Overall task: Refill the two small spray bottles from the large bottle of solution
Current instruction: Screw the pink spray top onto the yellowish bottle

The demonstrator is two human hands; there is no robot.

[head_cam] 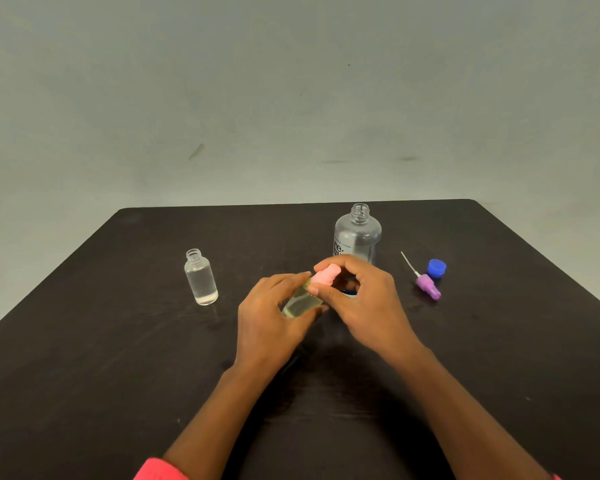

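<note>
My left hand [274,317] grips a small clear bottle [300,303] tilted over the table's middle. My right hand [364,299] pinches the pink spray head [326,274] at that bottle's neck. A second small bottle [200,278] stands upright to the left, uncapped and nearly full of clear liquid. The large clear bottle [357,235] stands open behind my right hand, its lower part hidden by my fingers.
A purple spray head [427,285] with its dip tube lies on the dark table [118,358] to the right, beside a blue cap [436,268]. A grey wall rises behind the table's far edge.
</note>
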